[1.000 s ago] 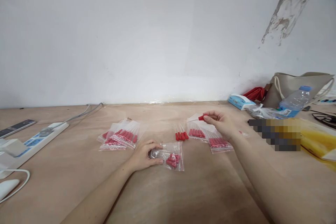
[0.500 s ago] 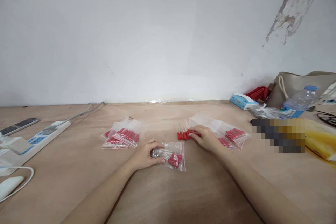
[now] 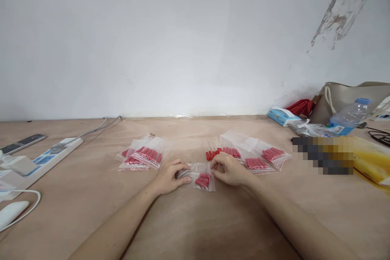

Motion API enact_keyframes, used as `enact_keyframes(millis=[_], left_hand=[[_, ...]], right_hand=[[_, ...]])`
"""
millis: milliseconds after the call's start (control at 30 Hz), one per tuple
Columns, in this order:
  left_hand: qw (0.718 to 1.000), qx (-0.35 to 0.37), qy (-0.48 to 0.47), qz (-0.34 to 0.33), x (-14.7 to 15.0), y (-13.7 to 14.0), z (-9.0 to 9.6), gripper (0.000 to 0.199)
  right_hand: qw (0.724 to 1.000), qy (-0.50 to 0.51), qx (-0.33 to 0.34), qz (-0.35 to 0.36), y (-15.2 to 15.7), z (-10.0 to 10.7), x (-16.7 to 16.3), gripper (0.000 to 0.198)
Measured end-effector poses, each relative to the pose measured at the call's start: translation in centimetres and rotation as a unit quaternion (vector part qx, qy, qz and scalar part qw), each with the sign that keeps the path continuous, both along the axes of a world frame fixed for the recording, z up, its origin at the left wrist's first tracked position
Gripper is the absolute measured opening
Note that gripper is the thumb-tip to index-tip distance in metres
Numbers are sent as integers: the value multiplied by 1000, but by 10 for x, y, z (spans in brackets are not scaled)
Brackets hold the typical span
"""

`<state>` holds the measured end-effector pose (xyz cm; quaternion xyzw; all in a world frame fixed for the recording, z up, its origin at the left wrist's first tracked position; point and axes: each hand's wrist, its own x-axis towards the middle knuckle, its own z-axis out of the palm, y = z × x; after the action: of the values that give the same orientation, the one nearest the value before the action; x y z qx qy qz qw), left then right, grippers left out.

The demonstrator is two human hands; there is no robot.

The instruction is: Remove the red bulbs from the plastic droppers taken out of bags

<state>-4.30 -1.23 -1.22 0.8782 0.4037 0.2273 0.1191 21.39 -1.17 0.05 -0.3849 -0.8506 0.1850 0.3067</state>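
Observation:
My left hand (image 3: 171, 176) is curled around the left end of a clear zip bag (image 3: 196, 167), thumb below and fingers above. Inside that bag lie several thin pale sticks with red ends (image 3: 202, 180), the red ends facing right. At the bag's right, zip-side edge, my right hand (image 3: 229, 168) has its thumb and forefinger closed on the plastic. Just beyond my right hand, a row of loose red-ended sticks (image 3: 211, 155) rests on the table, partly hidden by the fingers.
Filled zip bags (image 3: 141, 156) are stacked at left, and more filled bags (image 3: 258, 162) overlap at right. A power strip (image 3: 50, 160) with a cable is far left. A tissue pack (image 3: 283, 116), a plastic bottle (image 3: 350, 118) and a yellow bag (image 3: 371, 158) occupy the right side.
My right hand has moved left and toward me, from the loose red-ended sticks to the bag's edge. The sticks in the bag lie straighter; my left hand keeps its hold.

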Motion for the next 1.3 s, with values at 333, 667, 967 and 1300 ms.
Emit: enact_keyframes(millis=[333,667,967,1300], left_hand=[[1000,-11,-3,3,0,0,1,34],[1000,-8,-12,-2,1,2,0,30],[1000,6,7,2,1,1,0,28],[1000,10,6,-1,0,2,-1,28]], right_hand=[[999,30,-16,-33,0,-9,-7,15],[990,-4,-88,105,-5,-3,-8,28],[993,-33,-67,95,-5,-7,-12,37],[996,-34,46,65,-16,-14,-24,16]])
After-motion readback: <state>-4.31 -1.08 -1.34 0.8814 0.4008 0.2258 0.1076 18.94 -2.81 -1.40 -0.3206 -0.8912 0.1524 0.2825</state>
